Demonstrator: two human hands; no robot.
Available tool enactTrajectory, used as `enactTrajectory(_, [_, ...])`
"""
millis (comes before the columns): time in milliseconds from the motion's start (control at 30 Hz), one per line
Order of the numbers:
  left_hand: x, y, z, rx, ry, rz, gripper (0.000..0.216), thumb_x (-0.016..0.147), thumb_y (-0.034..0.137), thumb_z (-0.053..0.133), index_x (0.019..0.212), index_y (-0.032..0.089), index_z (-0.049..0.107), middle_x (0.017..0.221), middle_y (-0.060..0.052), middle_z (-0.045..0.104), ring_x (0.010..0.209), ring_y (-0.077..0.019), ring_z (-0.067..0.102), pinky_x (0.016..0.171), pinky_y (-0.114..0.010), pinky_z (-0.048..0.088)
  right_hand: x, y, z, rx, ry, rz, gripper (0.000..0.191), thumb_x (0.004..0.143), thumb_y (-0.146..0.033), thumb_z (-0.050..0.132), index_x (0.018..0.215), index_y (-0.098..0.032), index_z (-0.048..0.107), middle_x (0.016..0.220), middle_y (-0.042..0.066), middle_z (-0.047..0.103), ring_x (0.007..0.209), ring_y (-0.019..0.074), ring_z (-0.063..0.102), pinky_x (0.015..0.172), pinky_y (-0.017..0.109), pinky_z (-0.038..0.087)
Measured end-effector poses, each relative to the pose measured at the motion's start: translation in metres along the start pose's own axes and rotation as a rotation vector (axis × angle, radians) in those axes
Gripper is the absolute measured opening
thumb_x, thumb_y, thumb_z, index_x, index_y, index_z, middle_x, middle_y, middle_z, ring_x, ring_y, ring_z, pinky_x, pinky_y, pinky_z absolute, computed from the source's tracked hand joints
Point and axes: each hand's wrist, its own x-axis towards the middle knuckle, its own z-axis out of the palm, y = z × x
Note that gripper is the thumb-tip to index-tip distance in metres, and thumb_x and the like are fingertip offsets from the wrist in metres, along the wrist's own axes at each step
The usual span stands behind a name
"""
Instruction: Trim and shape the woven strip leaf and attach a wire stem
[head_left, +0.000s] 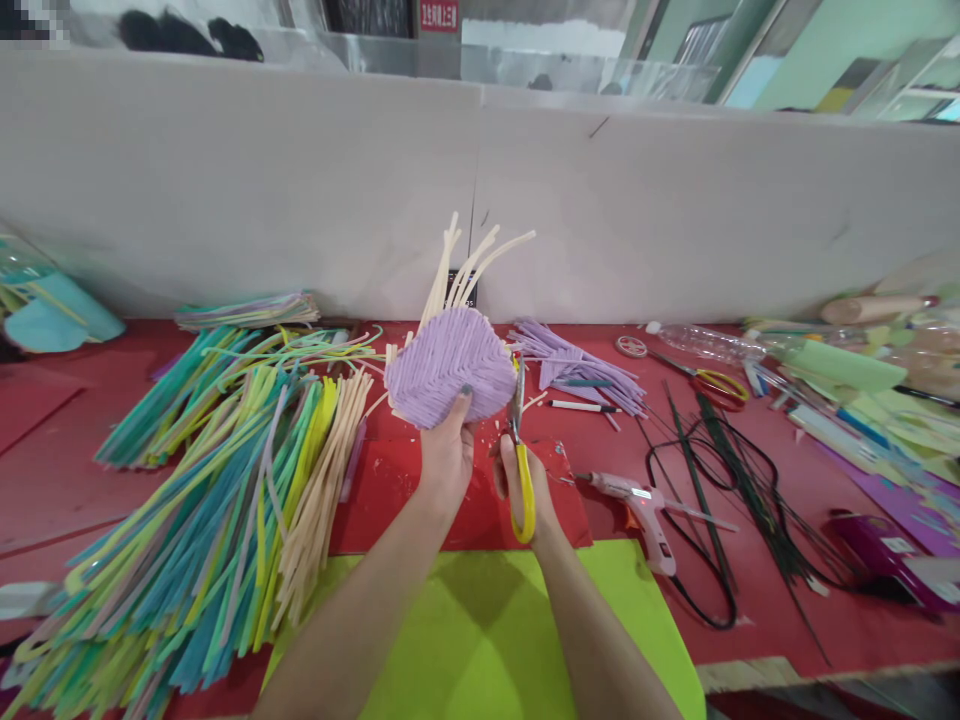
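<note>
My left hand [448, 450] grips a rounded piece made of lilac pipe cleaners [442, 365] laid side by side, its thumb across the front face. Long cream pipe cleaners [465, 265] stick up from the top of that piece, and short cream ends show at its left edge. In my right hand [529, 490] is a pair of scissors [523, 490] with yellow handles. The blades point upward at the right edge of the lilac piece; whether they touch it I cannot tell. Beneath both hands lies a red board [390, 490] with small cream scraps.
Multicoloured pipe cleaners [202, 540] heap up on the left. Lilac pipe cleaners [577, 365] and a white pen [583, 406] lie behind my right hand. To the right are a pink glue gun [637, 505], its black cord, dark stems [750, 490] and other scissors [720, 388]. A white partition [300, 190] rises behind.
</note>
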Motion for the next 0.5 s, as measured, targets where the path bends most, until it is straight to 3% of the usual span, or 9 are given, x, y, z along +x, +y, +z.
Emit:
enactTrajectory(233, [0.001,0.0,-0.001,0.031,0.023,-0.006,0.029,0.071,0.008,0.067,0.095,0.024,0.062,0.104,0.002,0.068,0.1,-0.0128,0.063,0.085,-0.021,0.052,0.003,0.019,-0.003,0.016,0.024,-0.013,0.043,0.078,-0.062,0.048,0.066,-0.021,0.042,0.048,-0.007,0.031,0.042,0.0082,0.028,0.04,0.023,0.021])
enactTrajectory(500, [0.007,0.003,-0.005,0.016,-0.037,0.047,0.044,0.065,0.01,0.072,0.105,0.025,0.061,0.114,-0.001,0.065,0.107,-0.0174,0.06,0.089,-0.027,0.052,0.004,0.02,-0.006,-0.005,-0.012,-0.001,0.045,0.077,-0.063,0.049,0.063,-0.021,0.04,0.048,-0.006,0.035,0.042,0.008,0.03,0.039,0.022,0.023])
